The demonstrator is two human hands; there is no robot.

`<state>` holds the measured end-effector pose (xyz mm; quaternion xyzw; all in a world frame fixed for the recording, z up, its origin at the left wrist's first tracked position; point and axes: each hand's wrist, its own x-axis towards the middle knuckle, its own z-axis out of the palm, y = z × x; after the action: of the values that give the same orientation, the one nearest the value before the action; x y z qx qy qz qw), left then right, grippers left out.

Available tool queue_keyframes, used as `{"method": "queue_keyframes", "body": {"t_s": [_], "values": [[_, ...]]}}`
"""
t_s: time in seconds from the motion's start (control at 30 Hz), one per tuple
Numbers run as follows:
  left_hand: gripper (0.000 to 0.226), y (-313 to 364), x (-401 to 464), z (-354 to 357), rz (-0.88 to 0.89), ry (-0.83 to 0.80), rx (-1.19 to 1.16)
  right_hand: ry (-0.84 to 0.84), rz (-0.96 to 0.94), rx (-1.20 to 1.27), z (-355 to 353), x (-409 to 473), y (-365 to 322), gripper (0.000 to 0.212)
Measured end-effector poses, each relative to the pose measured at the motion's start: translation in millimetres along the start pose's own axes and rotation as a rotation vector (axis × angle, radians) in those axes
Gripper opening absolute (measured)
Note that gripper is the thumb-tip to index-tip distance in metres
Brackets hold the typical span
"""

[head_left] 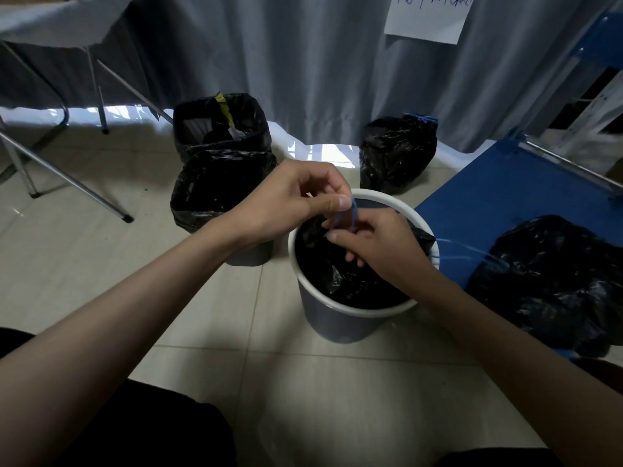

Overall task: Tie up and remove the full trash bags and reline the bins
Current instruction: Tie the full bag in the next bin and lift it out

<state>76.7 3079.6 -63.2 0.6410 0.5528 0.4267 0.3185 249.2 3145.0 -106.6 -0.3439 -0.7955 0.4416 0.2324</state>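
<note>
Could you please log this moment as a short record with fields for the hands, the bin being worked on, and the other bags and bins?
left hand: left hand pinches the blue drawstring above the bin
right hand: right hand grips the same drawstring lower down
bin in work: round white-rimmed bin, black bag still inside
tied bag: black bag with blue tie on the floor by the curtain
lined bins: two black-lined bins behind the left hand
loose bag: black bag on the blue surface

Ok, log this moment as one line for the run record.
step: tying bag | left hand: pinches blue drawstring | right hand: holds drawstring | black bag: inside white-rimmed bin | tied bag: by curtain
</note>
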Motion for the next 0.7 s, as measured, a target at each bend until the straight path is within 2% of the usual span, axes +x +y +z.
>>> {"method": "queue_keyframes", "body": {"t_s": [0.1,0.17,0.27,0.33,0.4,0.47,0.57,0.7], "values": [[0.009,-3,2,2,0.009,-0.012,0.046,0.034,0.01,0.053,0,-2,-3,0.012],[0.017,-12,5,-1,-0.011,-0.035,0.122,0.059,0.036,0.1,-2,-3,0,0.011],[0.033,-31,7,-1,0.0,-0.161,0.453,0.102,0.065,0.162,-11,-5,5,0.012],[0.031,-41,7,5,0.007,-0.226,0.646,0.119,0.065,0.175,-17,-7,7,0.013],[0.023,-46,7,12,0.005,-0.22,0.742,0.14,0.069,0.167,-22,-8,9,0.015],[0.015,-48,10,15,0.006,-0.175,0.794,0.183,0.066,0.164,-27,-9,8,0.015],[0.014,-53,14,12,-0.096,-0.116,0.83,0.298,0.003,0.223,-40,-12,3,0.015],[0.013,-55,18,19,-0.176,-0.103,0.779,0.389,-0.087,0.243,-54,-15,-6,0.015]]}}
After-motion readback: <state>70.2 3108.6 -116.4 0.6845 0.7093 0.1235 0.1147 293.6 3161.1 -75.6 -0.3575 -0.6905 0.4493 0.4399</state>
